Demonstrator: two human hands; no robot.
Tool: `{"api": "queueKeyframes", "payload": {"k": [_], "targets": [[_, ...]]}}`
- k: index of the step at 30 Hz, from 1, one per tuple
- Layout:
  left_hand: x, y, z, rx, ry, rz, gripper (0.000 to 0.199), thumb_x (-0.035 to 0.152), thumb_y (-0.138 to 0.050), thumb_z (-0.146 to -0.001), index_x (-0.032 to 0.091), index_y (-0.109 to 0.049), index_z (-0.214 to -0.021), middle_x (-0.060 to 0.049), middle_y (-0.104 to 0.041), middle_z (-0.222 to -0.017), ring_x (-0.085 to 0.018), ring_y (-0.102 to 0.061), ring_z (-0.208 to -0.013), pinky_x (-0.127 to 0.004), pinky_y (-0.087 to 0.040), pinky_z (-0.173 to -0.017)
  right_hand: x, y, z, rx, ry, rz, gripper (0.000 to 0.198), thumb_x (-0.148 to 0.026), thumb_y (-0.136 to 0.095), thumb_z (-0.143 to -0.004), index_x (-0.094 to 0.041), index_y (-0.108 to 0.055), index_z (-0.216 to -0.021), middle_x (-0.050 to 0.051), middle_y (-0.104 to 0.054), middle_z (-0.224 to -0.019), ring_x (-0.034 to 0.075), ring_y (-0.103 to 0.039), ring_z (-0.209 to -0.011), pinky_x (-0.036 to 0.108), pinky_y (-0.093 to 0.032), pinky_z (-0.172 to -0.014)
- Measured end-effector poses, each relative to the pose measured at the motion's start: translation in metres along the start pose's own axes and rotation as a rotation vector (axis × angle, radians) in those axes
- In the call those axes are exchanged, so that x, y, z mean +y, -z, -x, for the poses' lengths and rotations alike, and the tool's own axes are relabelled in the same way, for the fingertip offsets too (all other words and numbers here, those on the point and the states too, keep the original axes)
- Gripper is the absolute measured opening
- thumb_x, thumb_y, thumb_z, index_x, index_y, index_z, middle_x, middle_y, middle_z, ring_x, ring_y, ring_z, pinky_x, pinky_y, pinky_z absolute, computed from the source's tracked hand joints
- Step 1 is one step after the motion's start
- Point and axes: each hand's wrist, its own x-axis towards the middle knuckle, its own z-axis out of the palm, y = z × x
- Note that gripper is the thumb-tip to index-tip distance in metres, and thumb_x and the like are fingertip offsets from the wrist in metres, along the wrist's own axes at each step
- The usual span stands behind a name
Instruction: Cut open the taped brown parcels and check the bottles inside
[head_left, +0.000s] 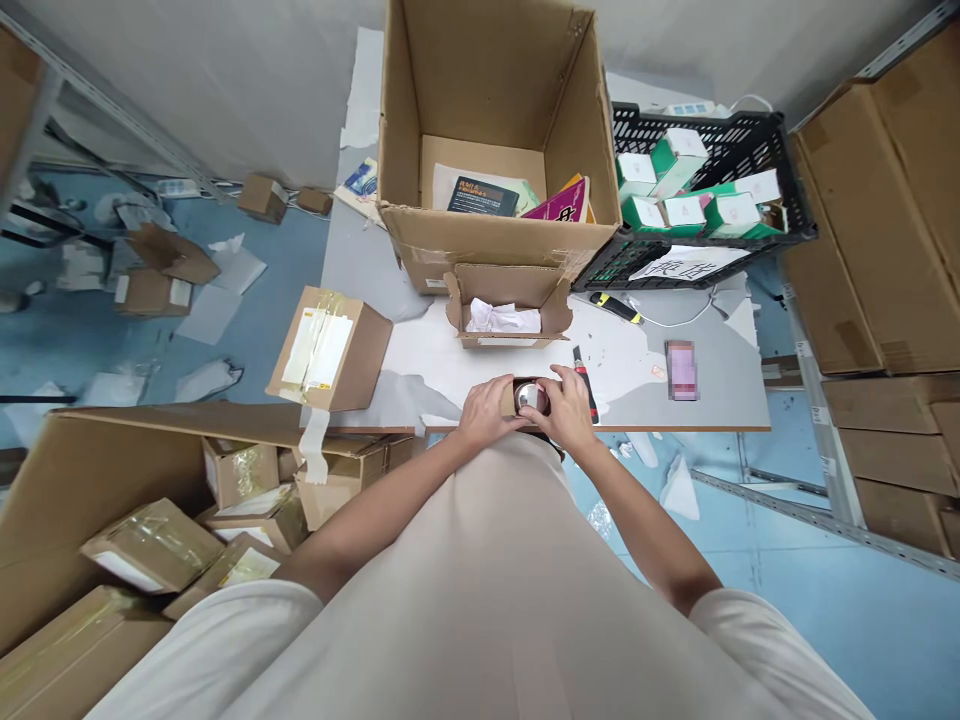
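Observation:
At the table's front edge, close to my body, a small brown box (pixel 509 400) stands with its top open. A round, shiny silver object (pixel 530 393) sits in its opening; its exact kind cannot be made out. My left hand (pixel 484 410) is closed around the box's left side. With thumb and fingers, my right hand (pixel 568 408) grips the silver object from the right. A red and black utility knife (pixel 586 384) lies just beyond my right hand. Behind the hands is an open carton (pixel 510 341) with crumpled white paper (pixel 504 317) inside.
A large carton (pixel 495 240) holding books stands at the back. Right of it, a black crate (pixel 799 215) holds several green-and-white boxes. A taped box (pixel 330 350) sits on the left, above a big carton of parcels (pixel 150 545). A yellow-black cutter (pixel 615 307) and a phone-like item (pixel 682 370) lie right.

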Motion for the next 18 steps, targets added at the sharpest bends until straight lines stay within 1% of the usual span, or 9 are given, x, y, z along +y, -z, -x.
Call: {"api": "queueKeyframes", "payload": {"k": [4, 6, 9, 10, 12, 13, 15, 17, 18], "targets": [[-0.002, 0.002, 0.002, 0.022, 0.033, 0.145, 0.09, 0.051, -0.073, -0.069, 0.018, -0.026, -0.139, -0.016, -0.057, -0.128, -0.027, -0.057, -0.118, -0.04, -0.048, -0.095, 0.002, 0.0, 0.008, -0.052, 0.041, -0.091, 0.056, -0.052, -0.058, -0.082, -0.021, -0.052, -0.129, 0.018, -0.039, -0.136, 0.038, -0.035, -0.128, 0.058, -0.035, -0.103], [-0.001, 0.002, 0.003, 0.025, 0.053, 0.215, 0.101, 0.051, -0.074, -0.067, 0.018, -0.016, -0.143, -0.017, -0.056, -0.131, -0.027, -0.055, -0.121, -0.041, -0.048, -0.096, 0.003, -0.002, 0.014, -0.018, 0.01, -0.215, 0.062, -0.049, -0.06, -0.082, -0.023, -0.045, -0.135, 0.017, -0.032, -0.142, 0.037, -0.031, -0.133, 0.057, -0.035, -0.105], [0.0, 0.0, 0.005, 0.011, 0.046, 0.249, 0.101, 0.048, -0.076, -0.067, 0.019, -0.017, -0.143, -0.017, -0.054, -0.133, -0.028, -0.052, -0.124, -0.043, -0.046, -0.099, 0.005, -0.01, 0.023, 0.184, -0.149, -0.508, 0.075, -0.047, -0.063, -0.08, -0.028, -0.028, -0.144, 0.015, -0.021, -0.149, 0.032, -0.028, -0.139, 0.053, -0.038, -0.105], [0.001, -0.001, 0.005, 0.006, 0.038, 0.245, 0.097, 0.046, -0.077, -0.067, 0.019, -0.021, -0.142, -0.016, -0.053, -0.134, -0.028, -0.052, -0.124, -0.043, -0.046, -0.1, 0.005, -0.013, 0.025, 0.264, -0.217, -0.622, 0.078, -0.047, -0.062, -0.08, -0.029, -0.022, -0.145, 0.015, -0.021, -0.149, 0.03, -0.032, -0.138, 0.052, -0.041, -0.103], [0.002, -0.002, 0.006, 0.0, 0.009, 0.224, 0.087, 0.042, -0.075, -0.069, 0.019, -0.03, -0.139, -0.016, -0.052, -0.135, -0.027, -0.051, -0.125, -0.044, -0.044, -0.102, 0.006, -0.018, 0.028, 0.374, -0.32, -0.807, 0.076, -0.045, -0.059, -0.083, -0.03, -0.017, -0.145, 0.015, -0.03, -0.145, 0.026, -0.044, -0.13, 0.049, -0.046, -0.099], [0.002, -0.002, 0.006, -0.001, -0.013, 0.212, 0.081, 0.04, -0.074, -0.071, 0.018, -0.033, -0.137, -0.016, -0.051, -0.136, -0.027, -0.05, -0.126, -0.044, -0.044, -0.103, 0.006, -0.019, 0.029, 0.383, -0.337, -0.857, 0.07, -0.043, -0.057, -0.085, -0.029, -0.022, -0.143, 0.015, -0.038, -0.141, 0.024, -0.05, -0.125, 0.048, -0.048, -0.098], [0.0, 0.001, 0.007, -0.019, -0.087, 0.204, 0.071, 0.038, -0.07, -0.074, 0.017, -0.039, -0.135, -0.017, -0.047, -0.139, -0.028, -0.046, -0.129, -0.045, -0.042, -0.105, 0.008, -0.019, 0.032, 0.299, -0.274, -0.842, 0.052, -0.038, -0.057, -0.085, -0.027, -0.041, -0.134, 0.013, -0.051, -0.131, 0.023, -0.054, -0.12, 0.047, -0.048, -0.099], [-0.004, 0.008, 0.006, -0.07, -0.186, 0.223, 0.068, 0.033, -0.066, -0.076, 0.016, -0.039, -0.136, -0.019, -0.037, -0.146, -0.029, -0.038, -0.135, -0.046, -0.04, -0.107, 0.014, -0.015, 0.034, 0.144, -0.115, -0.735, 0.036, -0.029, -0.054, -0.086, -0.026, -0.055, -0.122, 0.01, -0.055, -0.129, 0.025, -0.049, -0.127, 0.049, -0.044, -0.104], [-0.007, 0.013, 0.005, -0.111, -0.236, 0.233, 0.069, 0.03, -0.064, -0.076, 0.017, -0.037, -0.138, -0.018, -0.031, -0.15, -0.03, -0.034, -0.137, -0.047, -0.039, -0.107, 0.018, -0.012, 0.034, 0.074, -0.025, -0.674, 0.034, -0.024, -0.051, -0.087, -0.026, -0.058, -0.12, 0.009, -0.054, -0.132, 0.025, -0.045, -0.131, 0.05, -0.041, -0.106]]}}
